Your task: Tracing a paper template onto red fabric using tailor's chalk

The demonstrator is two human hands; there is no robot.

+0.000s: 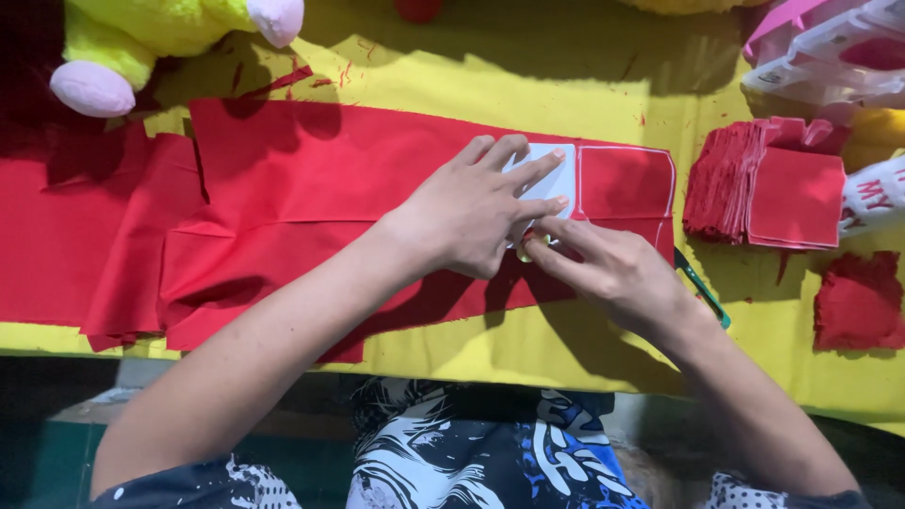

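A long strip of red cloth lies across a yellow table cover. My left hand presses flat on a white card template that rests on the cloth. My right hand pinches a small yellowish marking piece against the template's lower edge. To the right of the template, a white outline of a rounded square is drawn on the cloth.
A stack of cut red squares sits at the right, with a smaller red pile below it. Green-handled scissors lie beside my right wrist. A yellow plush toy is at top left, packaged items at top right.
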